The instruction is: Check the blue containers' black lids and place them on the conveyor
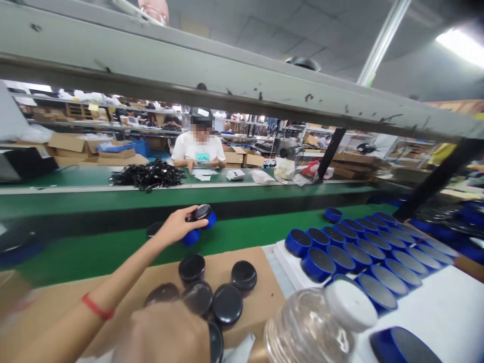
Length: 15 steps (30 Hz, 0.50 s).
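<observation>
My left hand (185,224), a red band on its wrist, reaches over the green surface. Its fingers close on a round blue piece with a black top (205,213). Just below them is another blue piece (191,237); whether the hand touches it I cannot tell. My right hand (170,330) is a blur low in the view, its fingers hidden. Against its right side shows a black disc (216,343), partly covered. Several glossy black round pieces (227,303) lie on the cardboard (260,272) between the hands.
Rows of blue rings with dark tops (355,257) stand on a white board (446,307) at right. A clear bottle with a white cap (310,327) is close in front. Overhead crosses a grey beam (227,75). Beyond, a person (200,146) sits near black cables (147,174).
</observation>
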Each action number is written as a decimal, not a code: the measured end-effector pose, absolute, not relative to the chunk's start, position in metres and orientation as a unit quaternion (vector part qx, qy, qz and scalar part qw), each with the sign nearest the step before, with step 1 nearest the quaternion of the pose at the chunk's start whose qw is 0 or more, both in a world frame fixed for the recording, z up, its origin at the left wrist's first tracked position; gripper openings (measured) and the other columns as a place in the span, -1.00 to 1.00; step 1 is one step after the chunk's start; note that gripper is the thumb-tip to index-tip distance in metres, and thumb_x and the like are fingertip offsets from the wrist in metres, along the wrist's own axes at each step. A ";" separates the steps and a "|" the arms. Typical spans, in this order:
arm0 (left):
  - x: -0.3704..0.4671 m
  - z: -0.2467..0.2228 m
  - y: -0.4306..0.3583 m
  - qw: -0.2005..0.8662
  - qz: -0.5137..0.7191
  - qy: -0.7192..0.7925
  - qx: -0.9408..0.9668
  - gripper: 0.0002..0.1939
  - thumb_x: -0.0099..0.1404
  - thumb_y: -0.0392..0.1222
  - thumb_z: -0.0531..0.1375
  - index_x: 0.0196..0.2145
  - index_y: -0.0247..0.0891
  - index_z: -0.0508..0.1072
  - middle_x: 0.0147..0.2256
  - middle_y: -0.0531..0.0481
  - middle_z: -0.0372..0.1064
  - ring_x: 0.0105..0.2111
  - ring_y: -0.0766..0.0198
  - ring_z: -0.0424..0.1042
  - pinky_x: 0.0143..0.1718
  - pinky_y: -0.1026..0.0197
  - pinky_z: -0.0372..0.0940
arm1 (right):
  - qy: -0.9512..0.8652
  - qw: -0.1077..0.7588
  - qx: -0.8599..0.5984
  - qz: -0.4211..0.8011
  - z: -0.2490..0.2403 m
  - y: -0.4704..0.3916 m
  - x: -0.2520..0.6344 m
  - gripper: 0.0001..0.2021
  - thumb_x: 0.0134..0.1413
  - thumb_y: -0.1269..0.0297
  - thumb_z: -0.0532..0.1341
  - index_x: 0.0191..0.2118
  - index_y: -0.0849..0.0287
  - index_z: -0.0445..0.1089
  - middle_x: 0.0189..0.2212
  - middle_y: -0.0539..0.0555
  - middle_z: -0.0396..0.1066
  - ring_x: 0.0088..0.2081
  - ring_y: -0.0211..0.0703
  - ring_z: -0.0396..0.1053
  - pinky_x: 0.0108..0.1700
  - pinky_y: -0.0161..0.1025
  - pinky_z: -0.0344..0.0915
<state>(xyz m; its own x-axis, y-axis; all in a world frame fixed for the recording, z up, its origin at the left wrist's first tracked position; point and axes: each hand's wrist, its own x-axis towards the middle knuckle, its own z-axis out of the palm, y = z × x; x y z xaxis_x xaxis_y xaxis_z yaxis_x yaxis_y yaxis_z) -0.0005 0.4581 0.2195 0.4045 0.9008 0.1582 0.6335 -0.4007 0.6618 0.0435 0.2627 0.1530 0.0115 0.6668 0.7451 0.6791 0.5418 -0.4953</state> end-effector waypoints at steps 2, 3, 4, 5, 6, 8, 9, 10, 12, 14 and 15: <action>-0.038 0.231 0.436 0.251 0.268 0.520 0.771 -0.40 0.31 0.08 0.29 0.19 -0.26 0.35 0.10 -0.15 0.44 0.10 -0.05 0.42 0.20 -0.20 0.25 | -0.683 0.579 -0.445 0.012 0.172 0.255 0.057 -0.87 0.08 0.31 0.13 -0.30 0.10 0.42 -0.46 0.03 0.50 -0.46 -0.11 0.46 -0.46 -0.19 0.40; -0.056 0.235 0.421 0.244 0.266 0.541 0.759 -0.37 0.27 0.12 0.31 0.19 -0.25 0.37 0.06 -0.13 0.47 0.09 -0.06 0.43 0.19 -0.19 0.25 | -0.670 0.604 -0.430 0.022 0.179 0.252 0.063 -0.82 0.12 0.38 0.08 -0.24 0.11 0.43 -0.41 0.03 0.52 -0.41 -0.13 0.47 -0.39 -0.20 0.41; -0.072 0.236 0.406 0.234 0.260 0.566 0.746 -0.33 0.22 0.15 0.33 0.18 -0.24 0.38 0.04 -0.13 0.49 0.07 -0.07 0.44 0.18 -0.20 0.25 | -0.654 0.635 -0.409 0.030 0.185 0.251 0.069 -0.79 0.13 0.43 0.06 -0.22 0.12 0.43 -0.40 0.03 0.52 -0.38 -0.15 0.48 -0.34 -0.21 0.42; -0.086 0.234 0.390 0.225 0.253 0.591 0.733 -0.29 0.18 0.19 0.33 0.17 -0.24 0.39 0.03 -0.16 0.50 0.07 -0.10 0.44 0.17 -0.21 0.25 | -0.641 0.659 -0.392 0.041 0.189 0.250 0.073 -0.77 0.14 0.47 0.06 -0.20 0.14 0.44 -0.38 0.04 0.53 -0.36 -0.17 0.49 -0.30 -0.23 0.41; -0.098 0.231 0.374 0.215 0.244 0.615 0.718 -0.25 0.13 0.20 0.34 0.17 -0.26 0.39 0.04 -0.21 0.50 0.07 -0.15 0.44 0.15 -0.25 0.24 | -0.632 0.673 -0.380 0.053 0.192 0.250 0.076 -0.76 0.15 0.49 0.06 -0.19 0.15 0.44 -0.36 0.04 0.54 -0.33 -0.19 0.49 -0.28 -0.25 0.41; -0.115 0.218 0.347 0.212 0.230 0.648 0.695 -0.21 0.07 0.20 0.31 0.16 -0.32 0.42 0.03 -0.31 0.50 0.04 -0.28 0.44 0.11 -0.31 0.25 | -0.634 0.676 -0.369 0.073 0.194 0.249 0.078 -0.77 0.17 0.51 0.08 -0.18 0.17 0.45 -0.34 0.05 0.54 -0.30 -0.21 0.49 -0.29 -0.29 0.39; -0.121 0.210 0.337 0.217 0.229 0.654 0.688 -0.21 0.03 0.19 0.30 0.13 -0.34 0.44 0.01 -0.33 0.51 0.04 -0.34 0.44 0.10 -0.32 0.26 | -0.644 0.667 -0.367 0.078 0.193 0.249 0.078 -0.78 0.17 0.51 0.09 -0.19 0.18 0.46 -0.33 0.05 0.54 -0.29 -0.22 0.49 -0.30 -0.30 0.39; -0.126 0.202 0.328 0.227 0.234 0.652 0.685 -0.22 -0.01 0.18 0.29 0.09 -0.33 0.47 0.02 -0.33 0.51 0.07 -0.37 0.41 0.11 -0.31 0.26 | -0.654 0.659 -0.364 0.079 0.193 0.248 0.078 -0.78 0.18 0.52 0.09 -0.19 0.19 0.46 -0.33 0.06 0.54 -0.29 -0.23 0.49 -0.31 -0.31 0.40; -0.135 0.191 0.319 0.244 0.264 0.639 0.680 -0.23 -0.06 0.21 0.31 0.04 -0.34 0.50 0.15 -0.35 0.40 0.20 -0.41 0.28 0.21 -0.29 0.19 | -0.666 0.649 -0.361 0.073 0.192 0.248 0.078 -0.78 0.19 0.53 0.09 -0.20 0.20 0.46 -0.33 0.06 0.54 -0.29 -0.22 0.48 -0.30 -0.30 0.41; -0.143 0.187 0.314 0.266 0.308 0.618 0.673 -0.17 -0.06 0.24 0.35 0.07 -0.33 0.45 0.31 -0.35 0.17 0.30 -0.37 0.14 0.30 -0.26 0.09 | -0.675 0.638 -0.364 0.062 0.190 0.249 0.078 -0.78 0.21 0.52 0.07 -0.20 0.20 0.46 -0.31 0.09 0.54 -0.27 -0.20 0.47 -0.29 -0.27 0.44; -0.146 0.188 0.312 0.285 0.328 0.604 0.668 -0.15 -0.03 0.25 0.37 0.12 -0.32 0.40 0.33 -0.34 0.12 0.30 -0.34 0.15 0.30 -0.25 0.09 | -0.682 0.630 -0.367 0.057 0.190 0.249 0.078 -0.77 0.22 0.52 0.07 -0.19 0.20 0.46 -0.29 0.10 0.54 -0.26 -0.18 0.48 -0.27 -0.25 0.46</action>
<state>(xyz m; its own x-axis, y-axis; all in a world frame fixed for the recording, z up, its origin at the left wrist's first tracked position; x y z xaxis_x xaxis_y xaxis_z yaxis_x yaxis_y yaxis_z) -0.1459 0.3120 0.1882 0.0558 0.9939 0.0952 0.6198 -0.1092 0.7772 0.0782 0.2492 0.1902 0.0623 0.5717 0.8181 0.4287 0.7249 -0.5392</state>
